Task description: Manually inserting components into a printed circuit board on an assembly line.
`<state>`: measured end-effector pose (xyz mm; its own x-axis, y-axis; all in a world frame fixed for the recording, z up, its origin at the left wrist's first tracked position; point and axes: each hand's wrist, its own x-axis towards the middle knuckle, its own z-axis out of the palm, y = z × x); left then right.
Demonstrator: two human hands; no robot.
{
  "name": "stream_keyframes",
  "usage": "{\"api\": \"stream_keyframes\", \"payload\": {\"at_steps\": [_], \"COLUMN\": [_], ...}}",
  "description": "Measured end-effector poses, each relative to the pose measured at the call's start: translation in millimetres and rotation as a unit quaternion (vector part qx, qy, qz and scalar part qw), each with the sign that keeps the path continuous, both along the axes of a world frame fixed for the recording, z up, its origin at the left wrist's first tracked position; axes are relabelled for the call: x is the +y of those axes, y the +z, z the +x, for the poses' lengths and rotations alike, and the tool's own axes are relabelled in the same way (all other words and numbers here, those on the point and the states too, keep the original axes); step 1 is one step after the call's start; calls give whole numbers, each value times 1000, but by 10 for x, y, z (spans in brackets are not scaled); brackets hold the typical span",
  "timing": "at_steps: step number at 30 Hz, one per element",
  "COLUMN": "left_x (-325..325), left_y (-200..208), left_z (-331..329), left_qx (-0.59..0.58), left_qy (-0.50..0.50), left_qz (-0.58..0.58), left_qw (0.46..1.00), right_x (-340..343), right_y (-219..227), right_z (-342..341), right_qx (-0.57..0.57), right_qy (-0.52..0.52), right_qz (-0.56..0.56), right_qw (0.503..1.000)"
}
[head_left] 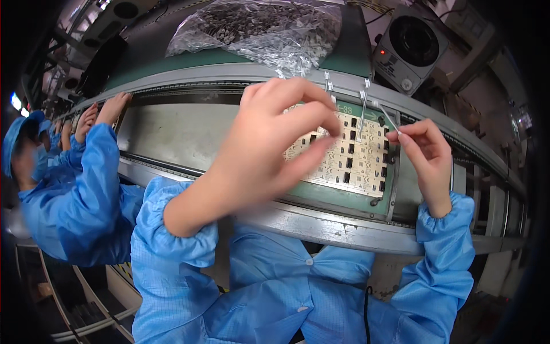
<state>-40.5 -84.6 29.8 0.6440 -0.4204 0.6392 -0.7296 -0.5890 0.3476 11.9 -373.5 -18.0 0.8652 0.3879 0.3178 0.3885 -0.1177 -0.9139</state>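
My left hand (275, 135) is over the left part of a cream circuit board panel (366, 179), slightly blurred. Its fingers curl toward the thumb, the tips close together; whatever lies between them cannot be made out. At the panel's right edge my right hand (427, 157) pinches a thin wire lead (390, 118) between thumb and finger, its far end pointing up and left. The panel carries rows of black components and sits in a green carrier (344, 196). Another lead with a white connector (362, 109) lies across the carrier's far edge. My left hand hides part of the panel.
A clear plastic bag (258, 34) full of wire leads lies beyond the conveyor rail (229, 71). A boxy fan unit (412, 46) stands at the far right. The metal front rail (338, 226) runs before me. A person in blue (86, 195) works at my left.
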Motion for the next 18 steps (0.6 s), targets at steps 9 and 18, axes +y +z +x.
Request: {"api": "stream_keyframes", "payload": {"at_steps": [9, 18], "left_x": [-22, -505], "left_y": [447, 727], "left_z": [-597, -751], "left_qx": [-151, -290], "left_qy": [-92, -57], "left_qz": [-202, -86], "left_qw": [963, 951], "right_x": [81, 96], "right_y": [13, -166], "right_z": [24, -49], "right_qx": [-34, -169], "right_qy": [-21, -38], "right_qz": [-106, -276], "right_qw": [994, 946]}}
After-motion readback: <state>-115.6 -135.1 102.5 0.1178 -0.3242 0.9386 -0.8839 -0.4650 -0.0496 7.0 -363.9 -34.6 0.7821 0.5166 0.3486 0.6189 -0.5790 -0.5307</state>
